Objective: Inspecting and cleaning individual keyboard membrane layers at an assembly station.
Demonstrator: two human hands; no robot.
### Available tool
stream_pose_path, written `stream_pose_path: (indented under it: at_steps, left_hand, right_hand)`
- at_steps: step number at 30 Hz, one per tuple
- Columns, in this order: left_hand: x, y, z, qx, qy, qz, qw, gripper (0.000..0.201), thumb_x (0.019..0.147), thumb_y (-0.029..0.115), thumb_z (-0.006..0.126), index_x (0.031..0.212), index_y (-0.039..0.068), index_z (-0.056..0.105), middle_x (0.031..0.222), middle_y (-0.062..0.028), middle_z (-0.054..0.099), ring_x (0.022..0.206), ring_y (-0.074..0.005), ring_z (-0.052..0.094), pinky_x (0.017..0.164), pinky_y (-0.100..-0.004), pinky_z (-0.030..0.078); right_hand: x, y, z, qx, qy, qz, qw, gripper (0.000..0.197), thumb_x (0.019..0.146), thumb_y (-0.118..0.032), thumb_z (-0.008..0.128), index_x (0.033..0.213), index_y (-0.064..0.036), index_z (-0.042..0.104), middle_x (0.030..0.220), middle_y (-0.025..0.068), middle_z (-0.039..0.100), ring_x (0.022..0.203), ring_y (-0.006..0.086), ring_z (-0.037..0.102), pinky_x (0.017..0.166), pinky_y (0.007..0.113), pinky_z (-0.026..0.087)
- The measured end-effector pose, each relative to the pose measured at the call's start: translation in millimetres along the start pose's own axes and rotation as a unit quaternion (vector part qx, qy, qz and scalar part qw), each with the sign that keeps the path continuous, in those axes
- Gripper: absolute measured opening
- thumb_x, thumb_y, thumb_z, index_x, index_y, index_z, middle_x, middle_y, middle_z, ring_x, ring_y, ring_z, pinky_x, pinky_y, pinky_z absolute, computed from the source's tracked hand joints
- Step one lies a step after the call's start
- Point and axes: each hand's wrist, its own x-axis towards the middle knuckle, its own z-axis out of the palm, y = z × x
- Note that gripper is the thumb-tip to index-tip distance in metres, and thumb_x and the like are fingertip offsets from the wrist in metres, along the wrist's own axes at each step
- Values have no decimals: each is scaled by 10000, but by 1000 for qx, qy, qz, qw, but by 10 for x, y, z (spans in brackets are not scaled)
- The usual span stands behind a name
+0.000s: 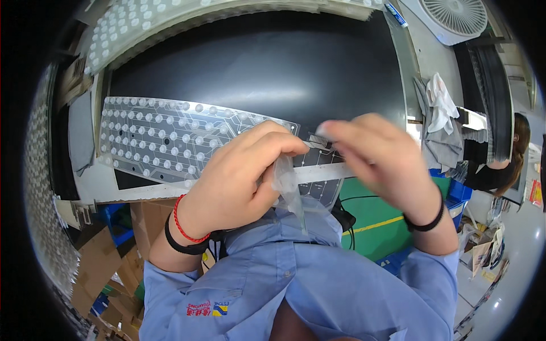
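A clear keyboard membrane sheet (187, 122) with printed circuit lines and rows of whitish rubber domes lies across the near side of the black work surface. Over its right part, my left hand (236, 173) is closed, the index finger reaching to the sheet's edge. Crumpled clear plastic film (289, 184) hangs from under those fingers. Just right of it, my right hand (384, 156) is blurred by motion, fingers drawn together beside the striped connector tail (319, 140). Something whitish shows at its fingertips, too smeared to name. The sheet's right end passes over the table's front edge.
A black mat (256, 62) covers the table. Stacked domed sheets (133, 25) stand at the far left. At the far right are a marker (396, 15) and a white fan (455, 17). Cloths (441, 105) lie on the right; another person (515, 153) sits beyond.
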Motion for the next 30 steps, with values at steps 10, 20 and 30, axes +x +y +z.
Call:
stream_pose_path:
  at_steps: [10,20,30]
  left_hand:
    - [-15,-1,30,20,13,0,1000,314,735,-91,504,1025,-6,591,1008,-141,588,919,-277,591,829,-341,480]
    - [3,13,31,6,22,8,1000,326,696,-76,542,1004,21,589,1011,-134,601,902,-319,609,784,-358,497]
    - [10,42,22,-12,16,9,1000,314,695,-81,513,989,4,585,982,-137,597,886,-298,610,786,-345,496]
  right_hand:
    - [-250,11,-32,-33,-46,53,997,336,731,38,685,1053,-59,691,781,84,557,686,262,587,598,363,482]
    - [-292,66,36,-25,-16,13,999,326,745,-29,649,1062,-100,677,770,77,538,702,270,599,605,378,509]
    - [-391,99,4,-44,-31,26,998,297,759,-68,642,1052,-98,675,799,65,557,747,251,625,621,366,523]
